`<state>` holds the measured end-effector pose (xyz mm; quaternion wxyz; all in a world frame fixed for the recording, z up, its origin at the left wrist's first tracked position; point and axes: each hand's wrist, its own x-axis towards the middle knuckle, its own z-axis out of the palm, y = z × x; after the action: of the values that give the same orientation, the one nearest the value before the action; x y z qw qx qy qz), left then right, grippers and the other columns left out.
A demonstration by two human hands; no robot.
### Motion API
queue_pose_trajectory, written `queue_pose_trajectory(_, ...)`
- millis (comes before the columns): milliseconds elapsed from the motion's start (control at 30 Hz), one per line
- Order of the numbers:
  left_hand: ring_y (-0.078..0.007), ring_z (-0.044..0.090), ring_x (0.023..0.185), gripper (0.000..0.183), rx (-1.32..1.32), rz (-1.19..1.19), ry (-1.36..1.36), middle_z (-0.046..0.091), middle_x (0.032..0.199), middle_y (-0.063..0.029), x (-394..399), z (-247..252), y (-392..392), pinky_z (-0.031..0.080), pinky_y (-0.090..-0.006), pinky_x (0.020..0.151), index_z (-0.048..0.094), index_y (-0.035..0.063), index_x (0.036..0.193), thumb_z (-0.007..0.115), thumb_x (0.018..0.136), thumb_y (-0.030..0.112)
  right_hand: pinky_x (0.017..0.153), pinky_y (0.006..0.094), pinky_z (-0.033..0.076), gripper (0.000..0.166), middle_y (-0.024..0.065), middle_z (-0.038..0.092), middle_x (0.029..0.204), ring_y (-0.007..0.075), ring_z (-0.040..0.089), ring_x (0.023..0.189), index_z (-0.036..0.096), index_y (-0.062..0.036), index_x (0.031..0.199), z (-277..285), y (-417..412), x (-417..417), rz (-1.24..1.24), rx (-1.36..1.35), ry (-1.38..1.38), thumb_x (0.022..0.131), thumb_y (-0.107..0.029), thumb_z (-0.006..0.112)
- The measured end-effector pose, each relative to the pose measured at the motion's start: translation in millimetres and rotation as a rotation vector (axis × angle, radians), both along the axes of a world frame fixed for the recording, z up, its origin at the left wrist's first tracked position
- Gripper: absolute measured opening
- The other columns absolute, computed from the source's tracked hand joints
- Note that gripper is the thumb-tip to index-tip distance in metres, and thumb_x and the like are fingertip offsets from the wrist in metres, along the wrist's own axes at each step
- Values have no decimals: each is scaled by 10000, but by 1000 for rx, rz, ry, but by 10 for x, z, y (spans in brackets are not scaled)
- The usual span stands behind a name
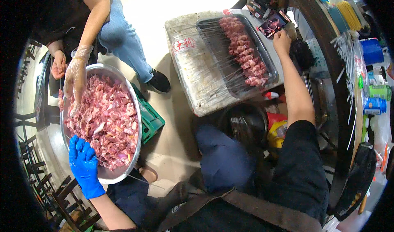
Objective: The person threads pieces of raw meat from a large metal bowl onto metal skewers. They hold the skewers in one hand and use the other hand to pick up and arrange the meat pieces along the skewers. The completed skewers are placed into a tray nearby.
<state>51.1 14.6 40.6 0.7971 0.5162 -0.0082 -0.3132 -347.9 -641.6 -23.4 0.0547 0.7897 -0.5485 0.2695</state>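
My left hand [83, 167], in a blue glove, is curled around a thin metal skewer [138, 179] at the near rim of a large metal bowl [139, 121]. Chunks of raw meat [107, 112] with pale pieces mixed in fill much of this bowl. My right hand [281, 42] is bare and reaches to the lower edge of a lit phone [272, 24]; whether it grips or only touches the phone is unclear. Beside that arm, a dark tray [212, 51] bears a row of meat skewers [243, 51], their bare metal ends pointing left.
Across the bowl, a co-worker's hand in a clear glove [75, 75] reaches into the meat; their other hand [58, 65] is near a partly loaded skewer. A green crate [150, 118] stands by the bowl. The tray rests on a worn pale box [187, 75]. Bottles and supplies crowd a right-hand shelf.
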Motion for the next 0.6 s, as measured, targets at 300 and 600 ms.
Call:
queue_pose_trajectory(300,-71,326,652,427,460,-250,-929,392,849,6,-106,-78,-81,276,-185,542,405,-20,1267,431,842,-51,642,294,465,112,69,642,780,158,591,682,597,-32,875,127,2068,59,158,287,-680,855,-139,572)
queue_pose_trajectory(600,-63,354,664,526,283,-314,-744,431,927,-6,-123,-81,-21,293,-167,542,374,-16,1294,442,782,-117,571,310,456,95,90,603,748,227,550,615,546,-4,917,-182,3611,357,220,634,-744,857,-77,537)
